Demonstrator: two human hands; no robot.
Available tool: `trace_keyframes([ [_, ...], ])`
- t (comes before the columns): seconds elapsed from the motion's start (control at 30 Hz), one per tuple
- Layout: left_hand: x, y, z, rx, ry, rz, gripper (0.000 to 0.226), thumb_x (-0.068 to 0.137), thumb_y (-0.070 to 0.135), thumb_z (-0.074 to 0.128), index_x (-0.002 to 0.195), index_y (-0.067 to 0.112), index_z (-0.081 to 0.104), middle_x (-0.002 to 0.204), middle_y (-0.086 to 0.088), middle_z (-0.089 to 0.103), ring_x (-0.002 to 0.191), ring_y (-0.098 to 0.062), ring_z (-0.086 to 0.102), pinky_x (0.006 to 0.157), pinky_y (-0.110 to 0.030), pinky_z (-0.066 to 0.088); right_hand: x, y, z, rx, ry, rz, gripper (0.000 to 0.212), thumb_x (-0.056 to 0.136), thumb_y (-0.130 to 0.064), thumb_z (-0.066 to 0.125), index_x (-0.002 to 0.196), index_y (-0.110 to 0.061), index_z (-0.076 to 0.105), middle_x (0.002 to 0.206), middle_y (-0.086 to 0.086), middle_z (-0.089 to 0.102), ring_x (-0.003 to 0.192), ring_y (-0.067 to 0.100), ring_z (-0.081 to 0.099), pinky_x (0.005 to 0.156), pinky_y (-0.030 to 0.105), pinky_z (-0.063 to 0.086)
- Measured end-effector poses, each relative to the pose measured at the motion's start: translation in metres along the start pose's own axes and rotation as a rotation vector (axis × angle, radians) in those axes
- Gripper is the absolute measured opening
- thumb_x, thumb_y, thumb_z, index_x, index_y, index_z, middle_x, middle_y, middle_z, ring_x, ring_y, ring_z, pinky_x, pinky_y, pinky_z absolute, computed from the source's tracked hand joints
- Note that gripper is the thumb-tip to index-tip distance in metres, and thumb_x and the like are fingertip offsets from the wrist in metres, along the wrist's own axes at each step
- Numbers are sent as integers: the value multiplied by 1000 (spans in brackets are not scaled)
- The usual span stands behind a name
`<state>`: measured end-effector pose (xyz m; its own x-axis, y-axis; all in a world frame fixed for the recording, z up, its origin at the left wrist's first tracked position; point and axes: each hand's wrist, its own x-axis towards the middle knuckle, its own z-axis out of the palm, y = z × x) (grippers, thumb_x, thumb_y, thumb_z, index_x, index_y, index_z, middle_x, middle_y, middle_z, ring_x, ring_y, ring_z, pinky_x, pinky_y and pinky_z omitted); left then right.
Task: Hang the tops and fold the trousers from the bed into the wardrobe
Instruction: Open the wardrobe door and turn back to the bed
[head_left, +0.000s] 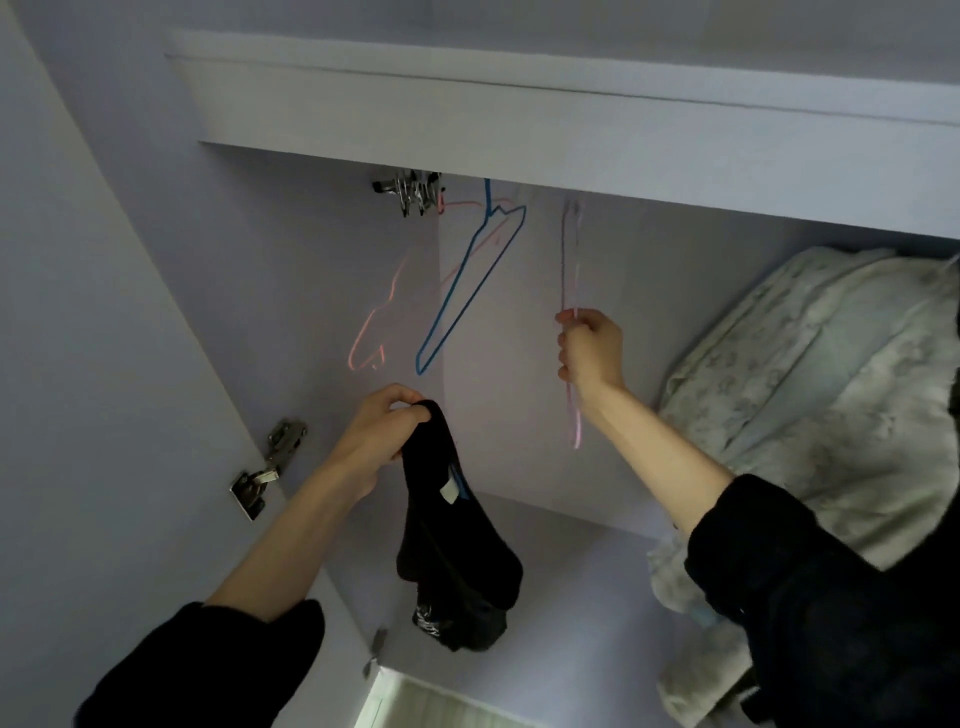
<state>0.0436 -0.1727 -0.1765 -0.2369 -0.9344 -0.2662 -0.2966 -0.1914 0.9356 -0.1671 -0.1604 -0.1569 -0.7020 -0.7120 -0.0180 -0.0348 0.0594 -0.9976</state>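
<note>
We hold a black top (441, 519) in our left hand (382, 421) inside the wardrobe (519, 104) while our right hand (589, 351) grips a pink hanger (571, 291) near the rail, so we judge the hanging is only beginning.

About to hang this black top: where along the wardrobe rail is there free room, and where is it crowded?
Free: the stretch between the blue wire hanger and the pale pink hanger gripped by the right hand, and the back wall below it. Crowded: the rail's left end, with metal clips and an orange hanger; a bulky pale quilt fills the right. The left hand holds the black top.
</note>
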Motion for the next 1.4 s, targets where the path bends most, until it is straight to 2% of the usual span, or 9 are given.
trace_keyframes([
  [0.17, -7, 0, 22, 13, -26, -9, 8, 91, 9, 51, 98, 12, 55, 93, -7, 57, 78, -14, 54, 58, -24, 44, -29, 56, -62, -267, 3, -9, 50, 85, -45, 60, 45, -21, 42, 42, -6, 36, 44, 17, 34, 49, 30, 29],
  [0.27, -11, 0, 38, 65, -54, 0, 8, 92, 10, 51, 99, 12, 54, 96, -7, 56, 82, -15, 53, 55, -23, 42, -54, 80, -100, -178, 0, -30, 53, 88, -34, 63, 47, -20, 32, 42, -2, 30, 42, 15, 31, 50, 30, 30],
  [0.4, -12, -3, 57, 121, -95, -1, 6, 91, 10, 53, 95, 13, 56, 98, -8, 57, 83, -17, 54, 55, -24, 44, -66, 78, -124, -24, -75, 131, 35, 88, -34, 61, 64, -9, 58, 45, -1, 49, 43, 11, 48, 49, 22, 46],
  [0.5, -11, -6, 66, 153, -109, -7, 4, 89, 11, 54, 89, 13, 58, 92, -8, 58, 78, -16, 55, 58, -25, 46, -62, 83, -120, -223, -166, 281, 29, 91, -37, 57, 78, -12, 63, 56, 1, 48, 50, 13, 44, 50, 24, 37],
  [0.67, -3, -20, 60, 213, -53, -60, 10, 89, 11, 52, 80, 15, 54, 85, -7, 56, 77, -19, 54, 57, -24, 44, -71, 93, -131, -573, -19, 219, 37, 98, -24, 43, 92, 2, 68, 92, 17, 63, 90, 31, 57, 73, 31, 41],
  [0.8, 9, -33, 47, 273, 15, -114, 7, 89, 11, 51, 83, 10, 55, 95, -13, 59, 87, -27, 56, 62, -31, 50, -77, 86, -156, -473, 41, 230, 32, 91, -17, 47, 61, -11, 54, 64, 7, 52, 64, 24, 48, 61, 30, 37],
  [1.03, 13, -32, 55, 430, 11, -66, 8, 86, 15, 53, 92, 10, 57, 100, -15, 63, 92, -33, 61, 80, -41, 55, -94, 79, -168, -534, 28, 120, 36, 90, -16, 47, 55, -10, 41, 52, 4, 40, 53, 19, 36, 55, 31, 28],
  [1.23, -9, -19, 92, 633, -84, 151, 10, 89, 18, 54, 95, 12, 59, 100, -11, 64, 94, -28, 60, 77, -26, 46, -106, 71, -132, -599, -32, 3, 45, 91, -13, 47, 49, -15, 32, 47, 2, 35, 50, 18, 34, 55, 32, 28],
  [1.4, -24, 2, 109, 582, -132, 311, 18, 89, 16, 56, 104, 7, 63, 94, -6, 65, 94, -23, 61, 77, -22, 44, -109, 73, -106, -736, -132, -132, 43, 91, -24, 44, 51, -15, 31, 51, 5, 40, 59, 28, 43, 59, 31, 29],
])
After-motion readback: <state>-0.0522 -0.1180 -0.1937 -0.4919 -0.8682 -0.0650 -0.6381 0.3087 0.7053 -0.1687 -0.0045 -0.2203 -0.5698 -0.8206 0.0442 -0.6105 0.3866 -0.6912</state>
